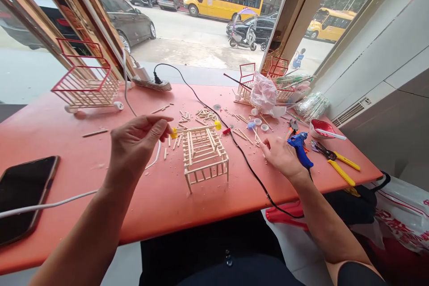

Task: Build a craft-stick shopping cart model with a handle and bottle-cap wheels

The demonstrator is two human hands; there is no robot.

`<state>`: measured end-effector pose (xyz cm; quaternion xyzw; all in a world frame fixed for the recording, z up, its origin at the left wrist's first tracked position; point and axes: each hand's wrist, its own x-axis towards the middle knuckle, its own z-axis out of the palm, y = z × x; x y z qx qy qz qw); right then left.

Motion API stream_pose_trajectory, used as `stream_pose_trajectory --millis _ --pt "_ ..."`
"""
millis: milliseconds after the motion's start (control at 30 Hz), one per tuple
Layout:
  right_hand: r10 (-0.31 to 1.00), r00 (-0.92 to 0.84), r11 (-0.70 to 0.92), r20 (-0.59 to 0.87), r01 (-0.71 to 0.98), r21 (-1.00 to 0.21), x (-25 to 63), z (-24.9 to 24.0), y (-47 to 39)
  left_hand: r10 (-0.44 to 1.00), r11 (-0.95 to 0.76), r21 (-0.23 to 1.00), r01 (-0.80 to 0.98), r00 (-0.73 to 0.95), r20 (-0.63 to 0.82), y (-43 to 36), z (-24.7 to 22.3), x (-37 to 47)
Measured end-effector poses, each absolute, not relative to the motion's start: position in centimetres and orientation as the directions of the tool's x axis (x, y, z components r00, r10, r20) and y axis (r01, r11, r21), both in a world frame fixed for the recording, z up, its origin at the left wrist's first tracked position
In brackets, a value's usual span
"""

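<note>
Centrally, the left hand (139,140) narrowly pinches a yellow cap (174,133), seemingly steadying it beside the stick frame (205,154); right of centre, the right hand's (283,154) grip on a stick (256,134) is unclear.

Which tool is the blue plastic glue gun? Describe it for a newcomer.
Find the pinkish-orange table and go to its right end, beside the person's right hand. The blue plastic glue gun lies there, left of the yellow-handled metal pliers. Unlike them and the orange-handled pair, it's blue and pistol-shaped.
</note>
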<state>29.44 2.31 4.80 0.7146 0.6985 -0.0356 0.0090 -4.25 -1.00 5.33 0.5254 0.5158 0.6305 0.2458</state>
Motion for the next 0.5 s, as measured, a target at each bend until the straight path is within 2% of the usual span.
stream_pose_trajectory --millis 133,233,333,367,433,500 --pt "0.999 0.002 0.0 -0.042 0.999 0.043 29.3 4.4 2.2 0.94 -0.306 0.941 0.147 -0.111 0.323 -1.3 5.7 -4.4" --pt "1.0 -0.014 0.015 0.012 0.997 -0.072 29.8 4.2 2.4 0.963 -0.27 0.949 0.16 0.063 0.264 -1.7 5.9 -4.4" --pt "0.995 -0.053 0.07 0.09 0.976 -0.208 30.3 4.9 2.4 0.958 -0.279 0.945 0.169 0.112 0.262 -2.3 6.1 -4.3" --pt "0.984 -0.092 0.13 0.155 0.957 -0.26 30.3 5.4 2.3 0.956 -0.283 0.944 0.168 0.123 0.265 -2.5 6.1 -4.3" --pt "0.9 -0.195 0.346 0.391 0.863 -0.367 29.9 6.6 1.7 0.949 -0.302 0.937 0.174 0.144 0.279 -3.0 5.9 -4.2" --pt "0.761 -0.301 0.561 0.575 0.749 -0.351 28.8 8.0 0.8 0.936 -0.343 0.92 0.189 0.146 0.319 -3.4 5.5 -4.1"
